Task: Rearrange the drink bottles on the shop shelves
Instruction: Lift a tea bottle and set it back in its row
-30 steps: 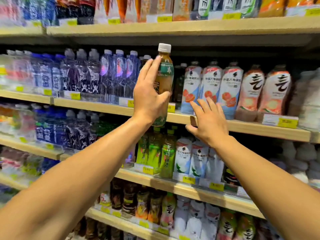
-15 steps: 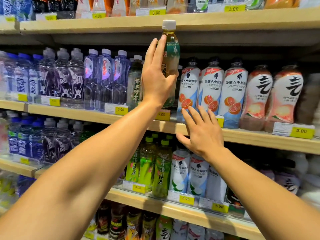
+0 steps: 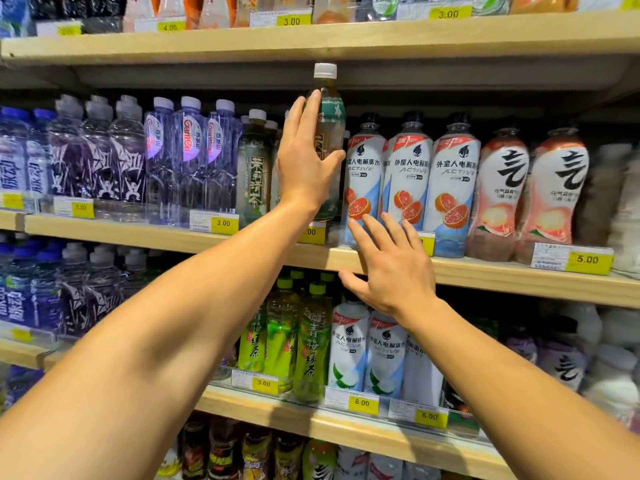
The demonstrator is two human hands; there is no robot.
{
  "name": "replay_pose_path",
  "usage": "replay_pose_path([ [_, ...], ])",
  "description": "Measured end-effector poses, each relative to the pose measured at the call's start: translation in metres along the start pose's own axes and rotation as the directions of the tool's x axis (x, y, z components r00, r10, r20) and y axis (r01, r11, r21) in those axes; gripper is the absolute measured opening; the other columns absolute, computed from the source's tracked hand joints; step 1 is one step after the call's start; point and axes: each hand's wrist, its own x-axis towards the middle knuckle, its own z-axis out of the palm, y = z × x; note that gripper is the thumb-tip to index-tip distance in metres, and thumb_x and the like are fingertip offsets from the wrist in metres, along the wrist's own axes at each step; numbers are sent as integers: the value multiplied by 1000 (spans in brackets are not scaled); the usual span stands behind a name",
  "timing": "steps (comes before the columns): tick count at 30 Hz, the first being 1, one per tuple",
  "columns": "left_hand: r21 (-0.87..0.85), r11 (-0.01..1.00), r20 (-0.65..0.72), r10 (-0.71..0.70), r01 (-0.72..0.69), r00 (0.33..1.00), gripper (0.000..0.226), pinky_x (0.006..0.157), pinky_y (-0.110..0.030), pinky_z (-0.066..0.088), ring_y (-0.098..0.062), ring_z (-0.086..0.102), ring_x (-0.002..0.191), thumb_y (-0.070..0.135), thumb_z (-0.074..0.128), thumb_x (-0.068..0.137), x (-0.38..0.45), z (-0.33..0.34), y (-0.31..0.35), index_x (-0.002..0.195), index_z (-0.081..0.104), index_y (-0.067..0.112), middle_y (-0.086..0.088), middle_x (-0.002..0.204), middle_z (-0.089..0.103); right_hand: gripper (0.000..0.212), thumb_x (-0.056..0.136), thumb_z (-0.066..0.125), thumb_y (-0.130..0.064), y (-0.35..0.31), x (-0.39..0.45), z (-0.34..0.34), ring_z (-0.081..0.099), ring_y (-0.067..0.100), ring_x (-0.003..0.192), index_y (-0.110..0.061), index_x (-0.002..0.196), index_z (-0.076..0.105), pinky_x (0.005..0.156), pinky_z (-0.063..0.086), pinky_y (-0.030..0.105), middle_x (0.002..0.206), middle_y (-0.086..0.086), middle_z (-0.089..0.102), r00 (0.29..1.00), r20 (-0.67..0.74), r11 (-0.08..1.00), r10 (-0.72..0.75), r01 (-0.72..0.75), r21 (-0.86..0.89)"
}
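Observation:
My left hand (image 3: 306, 157) grips a jasmine tea bottle (image 3: 329, 133) with a white cap and green label. I hold it upright in front of the second shelf (image 3: 519, 275), its cap just under the shelf above. Its base hangs just above the shelf edge. More of the same tea bottles (image 3: 254, 174) stand behind and to the left. My right hand (image 3: 388, 268) is open with fingers spread, fingertips near the base of a white grapefruit drink bottle (image 3: 363, 181) at the shelf edge.
Clear water bottles (image 3: 194, 157) and blue bottles (image 3: 20, 168) fill the shelf to the left. Pink peach bottles (image 3: 502, 192) stand to the right. Green tea bottles (image 3: 308, 344) and white coconut bottles (image 3: 349, 355) sit on the shelf below. Yellow price tags line the edges.
My left hand has lifted the tea bottle higher, up toward the underside of the upper shelf. My right hand stays open at the shelf edge.

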Motion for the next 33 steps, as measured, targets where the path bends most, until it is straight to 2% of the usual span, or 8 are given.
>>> replay_pose_path([
  [5, 45, 998, 88, -40, 36, 995, 88, 112, -20, 20, -18, 27, 148, 18, 80, 83, -10, 4, -9, 155, 30, 21, -5, 160, 31, 82, 81, 37, -66, 0, 0, -1, 39, 33, 139, -21, 149, 42, 116, 29, 51, 147, 7, 49, 1000, -28, 1000, 5, -5, 9],
  [9, 181, 983, 209, -60, 21, 976, 90, 117, -35, 28, -20, 25, 149, 25, 77, 86, -12, 9, -14, 158, 23, 22, -4, 162, 26, 81, 80, 39, -65, -1, 1, 0, 40, 33, 139, -21, 148, 42, 115, 29, 51, 147, 7, 49, 999, -40, 1000, 5, -5, 4],
  [14, 352, 936, 213, -56, -23, 975, 88, 111, -42, 36, -28, 34, 142, 33, 75, 87, -11, 16, -15, 157, 22, 22, -5, 159, 32, 80, 80, 42, -64, -1, 0, 3, 40, 33, 139, -21, 148, 42, 115, 27, 50, 147, 7, 49, 998, -68, 1000, 3, -4, -2],
  [16, 465, 884, 192, -46, -50, 980, 86, 107, -44, 34, -28, 33, 139, 43, 73, 85, -8, 16, -17, 155, 26, 24, -2, 153, 40, 80, 80, 43, -64, -1, 0, 3, 40, 33, 139, -21, 149, 42, 116, 26, 50, 147, 7, 49, 997, -72, 1000, 5, -5, -2],
  [19, 507, 859, 203, -40, -70, 978, 84, 109, -47, 28, -27, 27, 143, 49, 69, 86, -7, 15, -23, 155, 26, 26, 0, 153, 41, 81, 80, 42, -64, -1, 0, 2, 39, 33, 139, -21, 149, 41, 116, 26, 50, 147, 7, 49, 997, -76, 1000, 3, -3, 0],
  [25, 432, 894, 350, -44, -119, 936, 83, 121, -58, 8, -26, 5, 153, 55, 53, 93, -15, -1, -29, 159, 11, 28, -2, 165, 19, 81, 80, 43, -62, -5, 0, -1, 34, 33, 142, -22, 150, 38, 118, 21, 52, 151, 7, 44, 999, -29, 1000, 27, -27, 15],
  [30, 226, 956, 394, 83, -184, 915, 73, 121, -54, 18, -25, 22, 151, 52, 52, 91, -51, -54, -55, 155, 31, 22, -4, 161, 32, 64, 81, 53, -44, -38, -15, -9, 44, 32, 133, -13, 137, 54, 115, 28, 54, 139, 9, 54, 975, -213, 965, 59, -2, 262],
  [33, 147, 969, 413, 123, -199, 902, 71, 117, -55, 25, -28, 32, 146, 51, 51, 88, -95, -96, -86, 150, 43, 19, -7, 156, 41, 56, 79, 57, -39, -78, -34, -5, 49, 30, 124, -12, 128, 60, 112, 32, 54, 130, 8, 59, 965, -246, 933, 85, 10, 360],
])
